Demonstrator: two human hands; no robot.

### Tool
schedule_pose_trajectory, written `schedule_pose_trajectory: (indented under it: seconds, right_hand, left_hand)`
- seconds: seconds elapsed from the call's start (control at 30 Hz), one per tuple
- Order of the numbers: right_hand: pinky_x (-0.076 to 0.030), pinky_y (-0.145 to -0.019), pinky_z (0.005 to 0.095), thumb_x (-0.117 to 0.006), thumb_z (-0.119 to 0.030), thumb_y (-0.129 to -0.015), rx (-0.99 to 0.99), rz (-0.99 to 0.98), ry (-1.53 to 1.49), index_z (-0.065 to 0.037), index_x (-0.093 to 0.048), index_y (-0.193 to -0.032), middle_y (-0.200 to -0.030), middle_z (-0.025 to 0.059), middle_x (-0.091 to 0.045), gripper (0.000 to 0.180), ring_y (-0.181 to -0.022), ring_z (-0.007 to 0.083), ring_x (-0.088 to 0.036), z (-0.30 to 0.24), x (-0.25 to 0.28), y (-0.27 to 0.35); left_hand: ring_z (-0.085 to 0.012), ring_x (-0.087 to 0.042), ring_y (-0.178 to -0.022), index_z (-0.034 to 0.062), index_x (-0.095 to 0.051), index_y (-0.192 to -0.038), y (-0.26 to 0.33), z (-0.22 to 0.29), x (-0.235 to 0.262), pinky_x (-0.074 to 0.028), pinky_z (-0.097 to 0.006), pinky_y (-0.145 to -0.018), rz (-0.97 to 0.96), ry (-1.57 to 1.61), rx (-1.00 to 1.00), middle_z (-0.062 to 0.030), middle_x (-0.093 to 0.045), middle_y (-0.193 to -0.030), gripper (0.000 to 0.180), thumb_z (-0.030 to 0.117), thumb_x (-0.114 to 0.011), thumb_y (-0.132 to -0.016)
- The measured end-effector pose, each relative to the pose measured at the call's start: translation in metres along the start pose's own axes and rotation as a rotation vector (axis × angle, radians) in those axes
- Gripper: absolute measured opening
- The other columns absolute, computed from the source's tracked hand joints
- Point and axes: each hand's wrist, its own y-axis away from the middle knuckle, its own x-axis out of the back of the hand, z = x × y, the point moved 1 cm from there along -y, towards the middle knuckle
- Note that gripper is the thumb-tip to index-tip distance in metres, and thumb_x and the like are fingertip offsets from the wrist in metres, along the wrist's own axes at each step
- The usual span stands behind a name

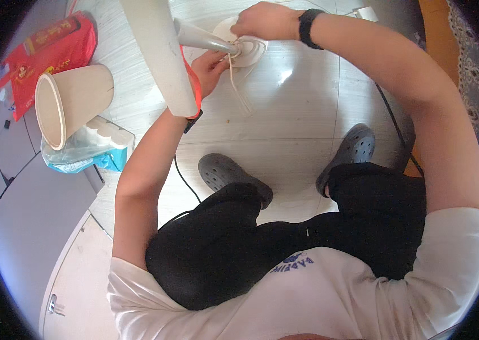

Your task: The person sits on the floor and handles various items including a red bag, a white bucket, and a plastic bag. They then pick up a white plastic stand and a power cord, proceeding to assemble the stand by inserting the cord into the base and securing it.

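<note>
A white stand with a slim pole (208, 38) rises from a round white base (260, 61) on the floor. White cord (232, 85) loops around the pole's foot, and a doubled length trails over the floor toward me. The fingers of my left hand (208, 71) close about the lower pole, beside the cord; their tips are partly hidden. Over the base, my right hand (266, 22) is curled, its fingertips pressed together near the cord loop. What it pinches is too hidden to make out. The stand's broad white upper part (163, 62), with a red-orange strip (193, 79), crosses above my left wrist.
At left, a beige waste bin (83, 93) lies tipped beside a red bag (58, 54) and a clear-and-blue plastic pack (95, 144). A white plug or adapter (365, 13) is at the top right. A black cable (389, 107) runs along the right. My grey clogs (231, 174) rest on the floor.
</note>
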Motion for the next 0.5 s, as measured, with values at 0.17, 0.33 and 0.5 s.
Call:
schedule_pose_trajectory:
  seconds: [0.17,0.33,0.5]
  right_hand:
    - [-0.053,-0.084,0.0452,-0.057,-0.018,-0.090,0.075,0.179,-0.086,-0.015,-0.062,-0.122,-0.111,0.0132,-0.066,0.032,-0.098,0.0352,-0.065,0.030,-0.018,0.012]
    - [-0.052,-0.084,0.0429,-0.061,-0.010,-0.088,0.075,-0.069,-0.063,-0.009,-0.062,-0.114,-0.099,0.0128,-0.066,0.026,-0.097,0.0342,-0.065,-0.010,-0.014,0.000]
    - [-0.053,-0.085,0.0425,-0.056,-0.014,-0.092,-0.082,0.091,-0.218,-0.011,-0.065,-0.115,-0.102,0.0102,-0.070,0.025,-0.098,0.0326,-0.066,0.006,-0.002,0.000]
  left_hand:
    - [-0.0182,-0.063,-0.096,0.0064,-0.061,-0.129,0.000,0.015,0.001,-0.050,-0.029,-0.086,-0.068,-0.048,0.123,-0.0088,-0.068,-0.112,0.032,0.013,-0.059,-0.098]
    - [-0.0178,-0.064,-0.090,0.0045,-0.065,-0.122,-0.011,-0.007,0.004,-0.051,-0.030,-0.082,-0.087,-0.140,0.090,-0.0102,-0.070,-0.107,0.030,0.013,-0.065,-0.093]
    - [-0.0164,-0.067,-0.084,0.0037,-0.069,-0.115,-0.014,0.000,-0.001,-0.052,-0.030,-0.075,-0.002,-0.132,-0.013,-0.0135,-0.073,-0.097,0.027,0.014,-0.069,-0.091]
